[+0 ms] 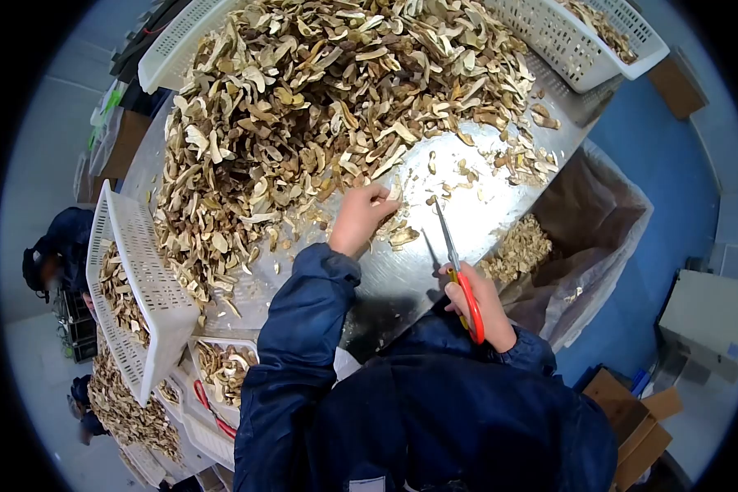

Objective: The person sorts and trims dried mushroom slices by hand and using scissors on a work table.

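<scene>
A large heap of dried sliced mushrooms (303, 98) covers much of the metal table (402, 279). At the heap's lower edge, my left hand (364, 216) pinches a pale mushroom slice (394, 190) between thumb and fingers. Lower right of it, my right hand (477, 302) grips red-handled scissors (470, 299), their blades pointing up and away over the bare metal. Small mushroom bits lie scattered around the blade tips and below my left hand.
White baskets (152, 303) stand at the left and upper right (578, 49). A lined bin (607, 221) with mushroom pieces is below the table's right edge. Red scissors (213, 410) lie lower left. Other people (61, 246) are at far left. Cardboard boxes (631, 418) stand lower right.
</scene>
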`<state>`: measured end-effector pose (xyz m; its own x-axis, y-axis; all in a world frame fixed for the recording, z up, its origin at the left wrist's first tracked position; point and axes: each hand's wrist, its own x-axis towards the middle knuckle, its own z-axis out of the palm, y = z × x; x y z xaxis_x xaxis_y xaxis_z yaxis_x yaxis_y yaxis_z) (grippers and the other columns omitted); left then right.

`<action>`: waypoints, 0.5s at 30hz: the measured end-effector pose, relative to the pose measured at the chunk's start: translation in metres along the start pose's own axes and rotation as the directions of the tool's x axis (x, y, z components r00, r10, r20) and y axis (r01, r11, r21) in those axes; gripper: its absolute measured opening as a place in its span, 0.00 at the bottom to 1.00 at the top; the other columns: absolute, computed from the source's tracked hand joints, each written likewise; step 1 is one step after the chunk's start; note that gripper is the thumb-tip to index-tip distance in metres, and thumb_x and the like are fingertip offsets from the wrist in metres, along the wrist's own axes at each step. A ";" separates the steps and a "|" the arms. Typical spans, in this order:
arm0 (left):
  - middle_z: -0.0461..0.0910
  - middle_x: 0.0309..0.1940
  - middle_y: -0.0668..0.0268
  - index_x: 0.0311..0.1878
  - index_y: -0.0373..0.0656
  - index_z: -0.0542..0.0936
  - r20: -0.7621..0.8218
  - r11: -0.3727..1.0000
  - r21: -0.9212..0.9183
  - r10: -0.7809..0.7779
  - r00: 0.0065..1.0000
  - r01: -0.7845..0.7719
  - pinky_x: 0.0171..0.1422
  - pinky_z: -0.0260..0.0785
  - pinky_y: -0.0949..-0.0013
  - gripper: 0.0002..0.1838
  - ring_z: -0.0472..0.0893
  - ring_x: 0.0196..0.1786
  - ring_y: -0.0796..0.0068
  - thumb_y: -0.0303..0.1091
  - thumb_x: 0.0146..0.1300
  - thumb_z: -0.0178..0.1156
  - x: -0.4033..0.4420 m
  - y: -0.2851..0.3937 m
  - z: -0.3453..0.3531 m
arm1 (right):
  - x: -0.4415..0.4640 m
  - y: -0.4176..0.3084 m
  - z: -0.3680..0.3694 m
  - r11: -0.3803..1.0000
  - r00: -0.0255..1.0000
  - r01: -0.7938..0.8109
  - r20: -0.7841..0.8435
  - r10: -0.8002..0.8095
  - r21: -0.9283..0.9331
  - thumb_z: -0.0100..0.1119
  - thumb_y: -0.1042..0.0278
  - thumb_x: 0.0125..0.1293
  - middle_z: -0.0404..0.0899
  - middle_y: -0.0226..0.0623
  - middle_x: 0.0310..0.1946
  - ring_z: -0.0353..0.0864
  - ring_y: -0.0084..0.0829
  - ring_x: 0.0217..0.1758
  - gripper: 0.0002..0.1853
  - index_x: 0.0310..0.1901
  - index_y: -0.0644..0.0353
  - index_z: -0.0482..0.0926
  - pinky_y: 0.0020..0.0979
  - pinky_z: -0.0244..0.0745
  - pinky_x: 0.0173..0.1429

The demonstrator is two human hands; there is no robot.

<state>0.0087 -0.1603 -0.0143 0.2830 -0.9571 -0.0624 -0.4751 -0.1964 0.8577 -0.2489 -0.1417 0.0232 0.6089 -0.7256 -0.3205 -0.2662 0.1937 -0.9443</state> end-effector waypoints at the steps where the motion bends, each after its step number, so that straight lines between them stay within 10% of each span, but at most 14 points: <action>1: 0.76 0.21 0.63 0.34 0.34 0.80 0.062 0.978 -0.143 -0.143 0.988 0.151 0.29 0.67 0.71 0.08 0.75 0.24 0.74 0.30 0.57 0.63 -0.004 0.003 -0.002 | 0.000 0.000 0.000 1.000 1.000 0.003 -0.001 -0.003 -0.010 0.56 0.61 0.67 0.72 0.34 0.18 0.75 0.24 0.21 0.15 0.48 0.63 0.72 0.26 0.72 0.30; 3: 0.74 0.20 0.69 0.36 0.36 0.80 0.233 0.809 -0.383 -0.383 0.894 0.447 0.24 0.63 0.75 0.09 0.71 0.20 0.82 0.33 0.60 0.62 -0.012 0.010 -0.008 | 0.001 0.000 0.000 0.999 1.000 0.012 0.002 -0.012 -0.035 0.57 0.61 0.67 0.71 0.35 0.17 0.75 0.24 0.20 0.15 0.47 0.63 0.73 0.27 0.70 0.28; 10: 0.73 0.26 0.74 0.43 0.38 0.78 0.492 0.536 -0.654 -0.235 0.838 0.534 0.25 0.56 0.84 0.11 0.70 0.28 0.87 0.35 0.71 0.51 -0.036 0.024 -0.024 | 0.004 0.005 -0.003 0.964 0.997 0.068 0.053 -0.056 -0.258 0.61 0.56 0.63 0.75 0.45 0.22 0.77 0.46 0.26 0.21 0.50 0.63 0.70 0.38 0.69 0.32; 15: 0.75 0.25 0.73 0.40 0.39 0.78 0.454 0.820 -0.416 -0.189 0.871 0.394 0.25 0.58 0.82 0.11 0.69 0.25 0.87 0.36 0.69 0.52 -0.048 0.040 -0.029 | 0.004 -0.005 -0.003 0.901 0.972 0.235 0.116 -0.206 -0.365 0.63 0.54 0.60 0.76 0.49 0.25 0.77 0.54 0.31 0.28 0.55 0.62 0.66 0.43 0.70 0.35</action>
<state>0.0009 -0.1163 0.0379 -0.0421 -0.8930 -0.4481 0.0685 -0.4500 0.8904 -0.2473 -0.1472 0.0269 0.7332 -0.6683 -0.1255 -0.3695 -0.2366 -0.8986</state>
